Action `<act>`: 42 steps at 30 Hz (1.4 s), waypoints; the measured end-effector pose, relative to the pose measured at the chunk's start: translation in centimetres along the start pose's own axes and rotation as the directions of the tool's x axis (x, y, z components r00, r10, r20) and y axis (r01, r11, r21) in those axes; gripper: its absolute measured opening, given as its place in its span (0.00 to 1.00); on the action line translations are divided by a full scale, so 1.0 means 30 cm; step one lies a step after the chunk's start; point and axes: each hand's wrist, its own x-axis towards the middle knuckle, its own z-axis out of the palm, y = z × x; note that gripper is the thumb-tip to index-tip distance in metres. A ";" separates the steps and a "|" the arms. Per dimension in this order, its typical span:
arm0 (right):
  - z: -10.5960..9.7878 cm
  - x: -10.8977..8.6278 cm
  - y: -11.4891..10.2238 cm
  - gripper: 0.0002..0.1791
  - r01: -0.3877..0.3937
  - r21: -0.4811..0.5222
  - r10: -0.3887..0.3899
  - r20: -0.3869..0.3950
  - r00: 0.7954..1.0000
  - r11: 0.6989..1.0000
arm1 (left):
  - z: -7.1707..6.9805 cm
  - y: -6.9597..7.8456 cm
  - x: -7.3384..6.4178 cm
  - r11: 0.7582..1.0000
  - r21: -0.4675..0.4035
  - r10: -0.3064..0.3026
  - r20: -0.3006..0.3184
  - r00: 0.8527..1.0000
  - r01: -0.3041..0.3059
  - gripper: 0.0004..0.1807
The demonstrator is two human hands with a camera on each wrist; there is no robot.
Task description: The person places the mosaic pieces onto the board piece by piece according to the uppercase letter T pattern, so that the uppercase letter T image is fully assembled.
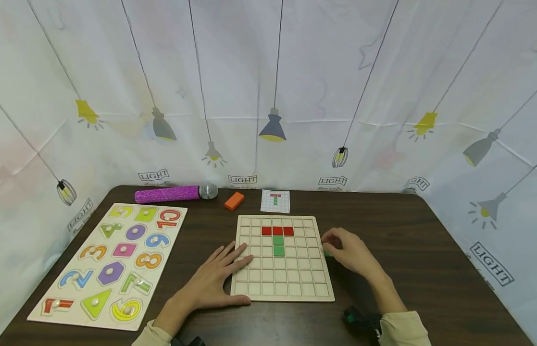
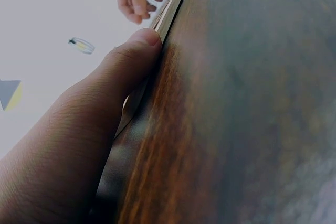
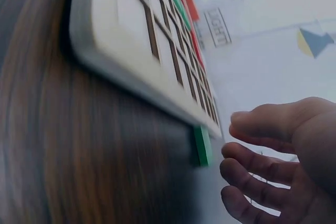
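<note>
My left hand (image 1: 212, 281) lies on the left edge of a pale wooden grid board (image 1: 268, 276), fingers spread over its squares. In the left wrist view its thumb (image 2: 134, 51) rests against the board's rim. Three red tiles (image 1: 278, 231) sit in a row on the grid, with two green tiles (image 1: 279, 245) below the middle one. By the board's right edge, my right hand (image 1: 348, 250) hovers with loosely bent fingers. A green block (image 3: 202, 146) lies on the table against that edge, near the fingertips; nothing shows between thumb and fingers.
Behind the board lie a small pattern card (image 1: 275, 201), an orange block (image 1: 234, 201) and a purple glittery microphone (image 1: 168, 194). A number-and-shape puzzle board (image 1: 84, 238) takes up the table's left side. A printed curtain (image 1: 233, 96) hangs behind the dark table (image 1: 424, 269).
</note>
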 end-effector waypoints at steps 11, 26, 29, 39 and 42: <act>-0.043 -0.032 0.047 0.11 -0.021 -0.030 0.022 0.039 0.999 0.999 | -0.005 -0.002 -0.005 1.000 0.007 0.004 -0.012 1.000 -0.004 0.50; -0.037 -0.029 0.047 0.14 -0.044 -0.045 0.047 0.085 0.995 0.998 | 0.001 -0.001 -0.013 1.000 -0.009 0.009 -0.036 0.999 -0.009 0.50; -0.035 -0.024 0.046 0.13 -0.026 -0.040 0.029 0.075 0.997 0.999 | 0.001 -0.005 -0.015 1.000 -0.004 0.008 -0.045 0.999 -0.008 0.49; -0.035 -0.026 0.067 0.08 -0.052 0.015 0.051 0.031 0.998 0.999 | 0.008 -0.004 -0.008 1.000 -0.001 0.015 -0.037 0.999 -0.015 0.50; -0.032 -0.027 0.084 0.07 -0.070 0.038 0.070 0.000 0.998 0.997 | 0.010 -0.001 -0.004 1.000 0.001 0.018 -0.038 0.999 -0.018 0.50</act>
